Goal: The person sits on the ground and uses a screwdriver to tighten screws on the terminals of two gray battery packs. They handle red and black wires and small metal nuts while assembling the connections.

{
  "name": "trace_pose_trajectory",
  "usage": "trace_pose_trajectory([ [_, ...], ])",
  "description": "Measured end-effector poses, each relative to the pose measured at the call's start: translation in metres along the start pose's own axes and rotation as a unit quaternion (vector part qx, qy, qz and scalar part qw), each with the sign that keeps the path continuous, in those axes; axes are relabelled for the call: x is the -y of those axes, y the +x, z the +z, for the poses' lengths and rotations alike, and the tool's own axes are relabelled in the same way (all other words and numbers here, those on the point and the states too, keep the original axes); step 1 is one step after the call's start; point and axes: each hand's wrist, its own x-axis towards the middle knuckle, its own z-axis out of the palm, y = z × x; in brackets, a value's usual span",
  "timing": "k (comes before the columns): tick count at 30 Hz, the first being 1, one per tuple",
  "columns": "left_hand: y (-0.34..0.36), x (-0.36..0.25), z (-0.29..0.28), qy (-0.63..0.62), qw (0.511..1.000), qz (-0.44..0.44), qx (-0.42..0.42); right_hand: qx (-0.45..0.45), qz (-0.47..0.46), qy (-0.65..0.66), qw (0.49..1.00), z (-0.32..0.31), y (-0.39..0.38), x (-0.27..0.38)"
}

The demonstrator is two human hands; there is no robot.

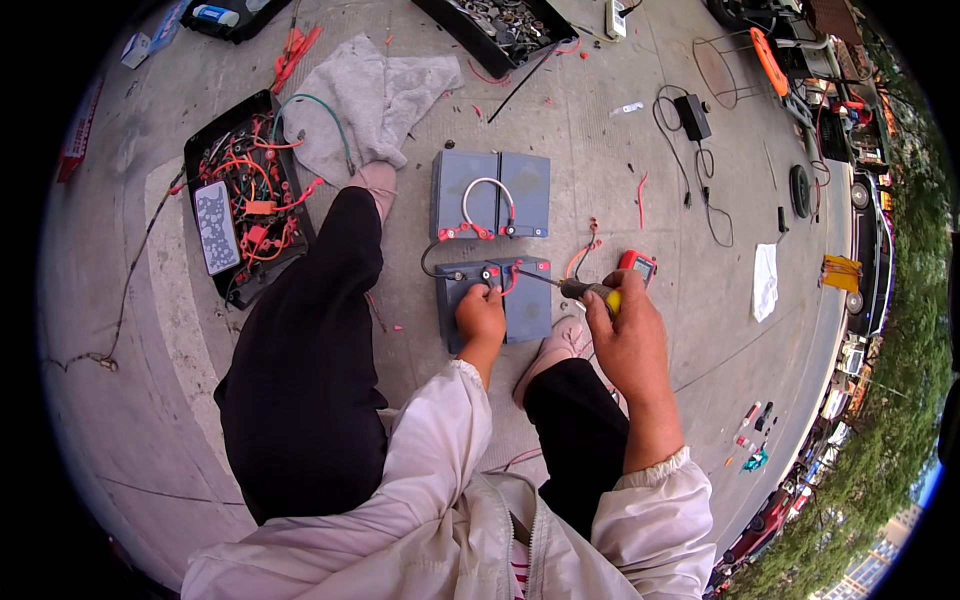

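Note:
My right hand point(632, 335) is wrapped round a screwdriver with a yellow and black handle point(598, 295). Its shaft points left toward a terminal of the nearer pair of grey batteries point(525, 320). Over these, my left hand point(482, 318) has its fingers pinched at a terminal, beside a short red cable point(512, 282); what they grip is hidden. Just beyond stands another pair of grey batteries point(530, 185), bridged by a looped white cable point(478, 185). A black cable point(424, 262) links the two pairs on the left. Close to my right hand lies a red multimeter point(638, 264).
At left, a black tray point(288, 262) holds tangled cables and a patterned phone point(216, 228). A grey cloth point(350, 100) lies beyond my foot. Another black tray point(505, 30) contains metal parts. To the right are a black power adapter point(692, 117) and a white cloth point(765, 283).

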Motion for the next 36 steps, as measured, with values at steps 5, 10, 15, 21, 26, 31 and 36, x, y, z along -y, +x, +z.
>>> trace_pose_trajectory([
  [5, 0.002, 0.001, -0.001, 0.017, 1.0, -0.009, 0.0, 0.049, 0.083, -0.035, 0.995, -0.006, 0.004, 0.009],
  [10, 0.0, 0.0, -0.001, 0.009, 1.0, -0.002, 0.001, -0.045, -0.108, 0.034, 0.993, 0.006, 0.002, -0.011],
  [15, 0.001, -0.001, -0.003, 0.016, 1.0, -0.007, 0.004, 0.033, 0.07, 0.035, 0.996, -0.003, 0.002, 0.002],
  [21, 0.001, -0.001, -0.001, 0.016, 1.0, -0.008, 0.006, 0.027, -0.042, 0.022, 0.999, 0.002, 0.001, -0.008],
  [26, 0.002, 0.002, 0.0, 0.009, 1.0, -0.008, 0.004, 0.026, 0.054, 0.004, 0.998, -0.001, -0.001, 0.003],
  [31, 0.002, 0.004, 0.001, 0.004, 1.0, -0.002, 0.003, 0.001, 0.001, -0.018, 1.0, 0.003, -0.001, -0.002],
  [36, 0.002, 0.002, 0.0, 0.009, 1.0, -0.013, 0.008, 0.015, 0.085, -0.116, 0.989, -0.002, 0.003, 0.0],
])
